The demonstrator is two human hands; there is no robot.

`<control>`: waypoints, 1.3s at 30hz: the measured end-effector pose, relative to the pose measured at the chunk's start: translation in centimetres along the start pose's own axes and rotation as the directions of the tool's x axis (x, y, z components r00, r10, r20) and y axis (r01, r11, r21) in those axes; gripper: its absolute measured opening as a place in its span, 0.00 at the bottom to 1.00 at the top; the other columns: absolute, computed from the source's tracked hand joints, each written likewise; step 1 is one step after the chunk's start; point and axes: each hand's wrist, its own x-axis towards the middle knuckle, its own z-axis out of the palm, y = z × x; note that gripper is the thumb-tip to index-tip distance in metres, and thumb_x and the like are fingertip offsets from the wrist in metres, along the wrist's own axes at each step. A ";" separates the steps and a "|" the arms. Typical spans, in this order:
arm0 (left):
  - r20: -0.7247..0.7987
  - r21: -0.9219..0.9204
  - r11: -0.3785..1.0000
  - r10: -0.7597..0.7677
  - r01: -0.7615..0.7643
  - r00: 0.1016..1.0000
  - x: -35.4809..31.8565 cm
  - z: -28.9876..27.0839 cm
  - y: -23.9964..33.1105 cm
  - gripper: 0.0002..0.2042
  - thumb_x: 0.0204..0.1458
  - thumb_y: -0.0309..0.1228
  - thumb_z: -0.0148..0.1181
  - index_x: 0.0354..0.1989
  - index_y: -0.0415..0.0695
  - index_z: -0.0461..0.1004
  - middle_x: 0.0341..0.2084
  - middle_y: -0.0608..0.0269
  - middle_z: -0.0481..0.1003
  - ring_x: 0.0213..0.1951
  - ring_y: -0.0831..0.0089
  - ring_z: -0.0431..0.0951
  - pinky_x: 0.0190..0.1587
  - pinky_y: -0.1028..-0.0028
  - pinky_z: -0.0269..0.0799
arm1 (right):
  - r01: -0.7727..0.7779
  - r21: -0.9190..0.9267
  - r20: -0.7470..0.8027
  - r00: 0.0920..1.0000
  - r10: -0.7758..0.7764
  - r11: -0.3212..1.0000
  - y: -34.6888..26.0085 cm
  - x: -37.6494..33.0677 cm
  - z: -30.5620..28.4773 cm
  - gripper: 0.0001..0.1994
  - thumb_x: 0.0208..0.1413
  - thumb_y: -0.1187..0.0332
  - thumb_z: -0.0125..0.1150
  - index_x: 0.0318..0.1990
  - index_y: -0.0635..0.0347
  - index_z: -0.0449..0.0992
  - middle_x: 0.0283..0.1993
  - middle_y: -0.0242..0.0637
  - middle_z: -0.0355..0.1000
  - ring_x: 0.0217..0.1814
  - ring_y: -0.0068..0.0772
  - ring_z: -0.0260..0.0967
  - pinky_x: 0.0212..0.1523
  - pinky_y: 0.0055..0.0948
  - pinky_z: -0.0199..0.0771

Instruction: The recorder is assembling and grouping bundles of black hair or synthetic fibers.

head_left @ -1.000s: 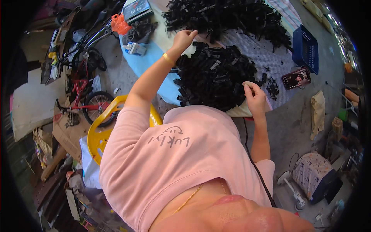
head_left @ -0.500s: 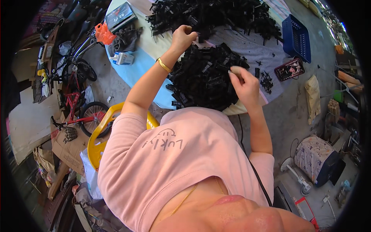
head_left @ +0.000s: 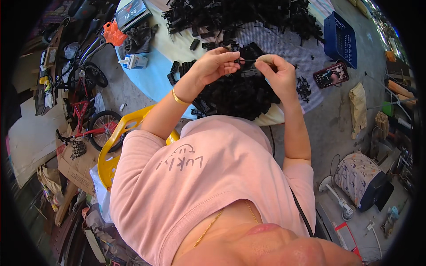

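Note:
My left hand pinches a small, thin black plastic part over the near heap. On the part's other end, the fingertips of my right hand are closed. Its exact shape is too small to make out. Under both hands lies the near heap of black plastic parts, close against my body. Beyond it spreads a larger far heap of similar parts. Several loose black pieces lie left of the heaps, and a cluster of small black bits sits right of my right hand.
A blue plastic basket and a phone stand at the table's right edge. Along its left are a box, an orange bag, dark gloves and a small white-blue carton. A yellow chair curves beside me.
My left hand has come nearer and right from the far heap, and my right hand has moved up slightly. Both now meet at one thin black part. More loose pieces show at left.

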 end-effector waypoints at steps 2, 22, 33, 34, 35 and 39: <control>0.029 -0.168 0.986 -0.005 0.010 1.000 -0.6 0.5 -0.9 0.09 0.54 0.29 0.52 0.40 0.38 0.66 0.35 0.55 0.74 0.29 0.76 0.75 0.34 0.79 0.73 | 0.041 0.056 -0.031 0.999 -0.039 0.998 -0.1 -1.1 0.4 0.08 0.46 0.74 0.64 0.35 0.65 0.75 0.29 0.27 0.72 0.29 0.12 0.66 0.31 0.12 0.66; 0.230 0.737 0.494 0.459 -0.461 0.858 -7.6 3.8 -0.7 0.46 0.38 0.44 0.67 0.64 0.47 0.46 0.64 0.58 0.40 0.57 0.58 0.58 0.52 0.63 0.63 | 0.020 0.475 0.234 0.961 -0.149 0.880 -2.1 -2.8 -1.4 0.09 0.45 0.76 0.63 0.35 0.66 0.72 0.31 0.30 0.70 0.32 0.15 0.66 0.35 0.14 0.68; 0.480 0.215 0.973 -0.032 -0.082 0.877 -7.6 4.6 -1.2 0.24 0.49 0.27 0.59 0.54 0.35 0.59 0.39 0.57 0.73 0.41 0.74 0.73 0.48 0.74 0.67 | 0.209 0.280 0.297 0.909 -0.292 0.937 -3.3 -2.7 0.2 0.04 0.45 0.80 0.60 0.30 0.66 0.71 0.28 0.30 0.70 0.27 0.16 0.65 0.29 0.14 0.65; 0.377 0.132 0.987 0.031 -0.087 0.926 -7.7 5.0 -1.1 0.22 0.50 0.26 0.58 0.53 0.36 0.60 0.38 0.57 0.73 0.40 0.74 0.74 0.47 0.74 0.68 | 0.060 0.281 0.197 0.973 -0.119 0.958 -3.5 -3.0 0.6 0.02 0.49 0.78 0.58 0.31 0.64 0.72 0.29 0.28 0.70 0.27 0.12 0.63 0.27 0.13 0.63; 0.346 0.145 0.975 0.108 -0.167 0.932 -7.8 5.2 -1.1 0.20 0.50 0.25 0.56 0.52 0.37 0.60 0.37 0.57 0.73 0.38 0.73 0.74 0.45 0.74 0.69 | 0.043 0.322 0.064 0.996 -0.068 0.946 -3.3 -3.0 1.1 0.02 0.50 0.77 0.56 0.32 0.64 0.72 0.29 0.27 0.69 0.26 0.11 0.61 0.25 0.12 0.61; 0.218 0.199 0.933 0.258 -0.301 0.941 -7.5 4.6 -1.8 0.17 0.49 0.23 0.57 0.47 0.38 0.62 0.36 0.59 0.73 0.37 0.75 0.74 0.45 0.75 0.69 | 0.050 0.299 -0.074 0.997 -0.029 0.953 -3.1 -3.6 1.2 0.05 0.54 0.75 0.51 0.37 0.63 0.72 0.29 0.25 0.68 0.23 0.07 0.55 0.23 0.09 0.53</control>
